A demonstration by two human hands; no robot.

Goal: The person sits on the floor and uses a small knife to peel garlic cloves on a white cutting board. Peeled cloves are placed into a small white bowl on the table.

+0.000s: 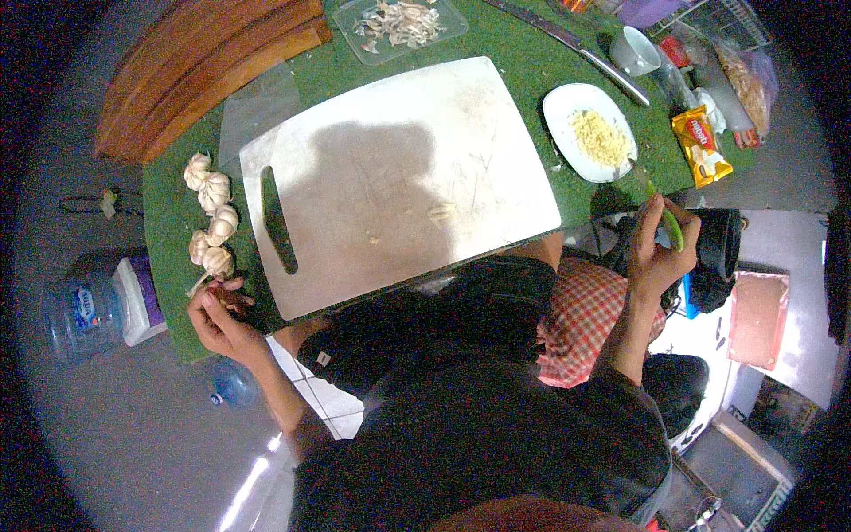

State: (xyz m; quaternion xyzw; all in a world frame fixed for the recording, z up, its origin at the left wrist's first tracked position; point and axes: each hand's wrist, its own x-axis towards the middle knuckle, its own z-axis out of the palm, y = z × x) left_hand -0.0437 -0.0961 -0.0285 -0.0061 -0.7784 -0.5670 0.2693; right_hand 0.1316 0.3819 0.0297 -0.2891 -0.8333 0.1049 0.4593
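Note:
A white plastic cutting board point(372, 186) lies before me, with a garlic clove point(442, 211) near its lower right part. At the left, my left hand point(223, 326) is at the loose cloves point(233, 284) below a row of garlic bulbs point(214, 193); whether its fingers hold one cannot be seen. My right hand point(658, 249) grips a small knife by its green handle point(671, 226). The blade points up to the rim of a white plate point(558, 123), which bears chopped garlic point(602, 139).
Behind the board stands a clear tray point(455, 23) of garlic skins. A large knife point(615, 73), a white cup point(636, 52) and a yellow Nabati packet point(701, 146) lie at the upper right. Curved brown wood point(219, 73) borders the upper left.

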